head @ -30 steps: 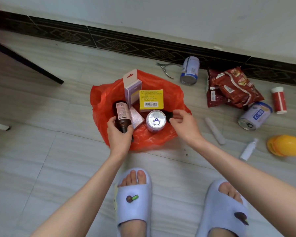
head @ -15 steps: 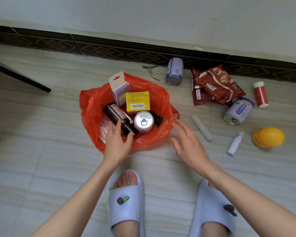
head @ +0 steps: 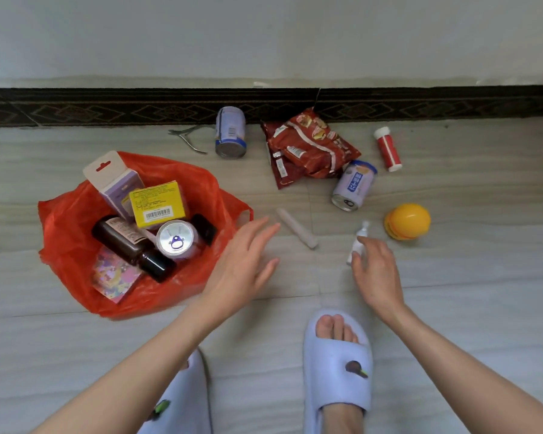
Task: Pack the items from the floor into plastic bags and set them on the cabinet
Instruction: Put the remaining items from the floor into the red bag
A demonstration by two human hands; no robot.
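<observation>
At the left, the red plastic bag [head: 72, 233] lies open on the floor, holding boxes, a brown bottle [head: 129, 245] and a can [head: 176, 239]. Just right of it the left hand [head: 242, 264] hovers, fingers spread, empty. Farther right, the right hand [head: 376, 270] curls loosely at the small white spray bottle [head: 359, 239]; whether it grips is unclear.

Bare floor [head: 295, 277] lies open between the red bag [head: 72, 245] and the small white bottle [head: 359, 239], broken only by a pale tube [head: 297, 228]; farther back, cans [head: 355, 186] and snack packets [head: 308, 145] crowd the wall.
</observation>
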